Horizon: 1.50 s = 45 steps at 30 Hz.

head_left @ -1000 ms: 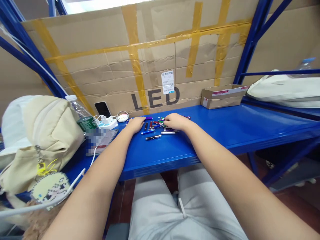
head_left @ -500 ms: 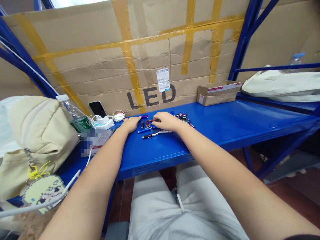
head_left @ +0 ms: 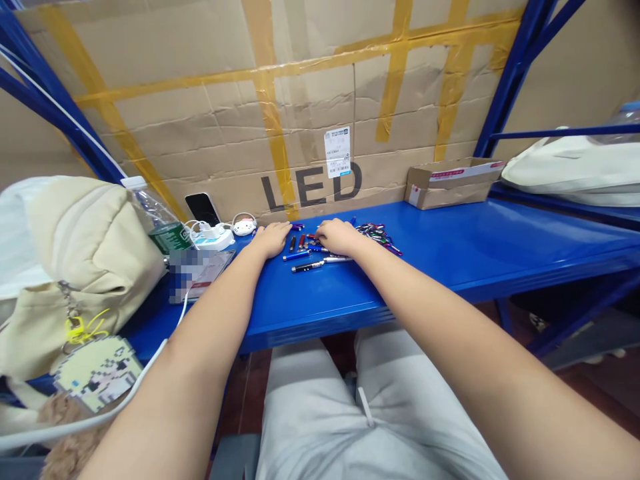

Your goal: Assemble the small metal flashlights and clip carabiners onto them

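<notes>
Apparent step: picking among pen-shaped tubes (head_left: 297,256), left of the open cardboard box (head_left: 453,193). Right hand (head_left: 339,237): fingers curled, grip hidden. Left hand (head_left: 274,239): finger spacing indeterminable. A fingertip pinch seems called for.

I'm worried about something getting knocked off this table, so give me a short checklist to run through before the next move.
1. Black pen-shaped item set back from the front edge of the blue table: ok.
2. Heap of small items apart from the cardboard box: ok, bare tabletop between.
3. Right hand empty: cannot tell; what is beneath it is hidden.
4. Left hand empty: cannot tell; it is palm down, underside hidden.
5. White cable well away from the left forearm: not ok; it runs right alongside.
</notes>
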Motion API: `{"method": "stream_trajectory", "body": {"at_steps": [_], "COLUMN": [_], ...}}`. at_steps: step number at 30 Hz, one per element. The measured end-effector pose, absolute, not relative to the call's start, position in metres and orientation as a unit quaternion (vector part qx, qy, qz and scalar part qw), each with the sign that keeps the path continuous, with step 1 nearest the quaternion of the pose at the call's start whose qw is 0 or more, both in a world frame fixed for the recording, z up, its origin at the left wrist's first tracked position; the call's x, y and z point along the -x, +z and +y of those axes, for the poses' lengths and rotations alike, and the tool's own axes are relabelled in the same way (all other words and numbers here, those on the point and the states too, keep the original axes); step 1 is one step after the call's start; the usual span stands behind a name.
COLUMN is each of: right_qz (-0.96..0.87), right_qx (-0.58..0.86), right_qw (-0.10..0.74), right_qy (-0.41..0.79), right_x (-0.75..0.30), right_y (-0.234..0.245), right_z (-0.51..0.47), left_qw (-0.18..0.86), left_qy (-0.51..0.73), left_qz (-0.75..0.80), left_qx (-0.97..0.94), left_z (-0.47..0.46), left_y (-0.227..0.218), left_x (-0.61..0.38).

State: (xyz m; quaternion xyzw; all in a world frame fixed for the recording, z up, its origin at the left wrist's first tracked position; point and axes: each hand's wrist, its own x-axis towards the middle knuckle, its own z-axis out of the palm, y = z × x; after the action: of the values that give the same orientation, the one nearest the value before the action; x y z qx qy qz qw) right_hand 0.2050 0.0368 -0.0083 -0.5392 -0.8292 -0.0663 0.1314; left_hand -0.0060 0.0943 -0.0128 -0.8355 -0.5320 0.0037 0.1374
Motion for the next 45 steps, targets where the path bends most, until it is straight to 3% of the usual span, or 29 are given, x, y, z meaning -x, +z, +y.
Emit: {"method": "stream_trajectory", "body": {"at_steps": [19, 37, 40, 45], "right_qz": [-0.795, -0.794, -0.788, -0.781], "right_qx": [0.588, 0.536, 0.504, 0.457], "right_qw": [0.142, 0.287, 0.352, 0.426], "right_qy": [-0.031, 0.001, -0.001, -0.003], "right_x": [-0.201, -0.204, -0.206, -0.207], "right_y": [-0.005, -0.011, -0.01, -0.008], "right_z": [0.038, 0.047, 0.047, 0.045], "left_qw": [0.134, 0.163, 0.144, 0.021], "left_qy": [0.023, 0.005, -0.042, -0.212], "left_qz": [-0.513, -0.524, -0.488, -0.395], "left_qx": [0.848, 0.836, 0.86, 0.894], "left_z": [0.114, 0.104, 0.094, 0.078], "left_y": [-0.01, -0.006, 0.0, 0.006], "left_x": [-0.013, -0.002, 0.002, -0.004]}}
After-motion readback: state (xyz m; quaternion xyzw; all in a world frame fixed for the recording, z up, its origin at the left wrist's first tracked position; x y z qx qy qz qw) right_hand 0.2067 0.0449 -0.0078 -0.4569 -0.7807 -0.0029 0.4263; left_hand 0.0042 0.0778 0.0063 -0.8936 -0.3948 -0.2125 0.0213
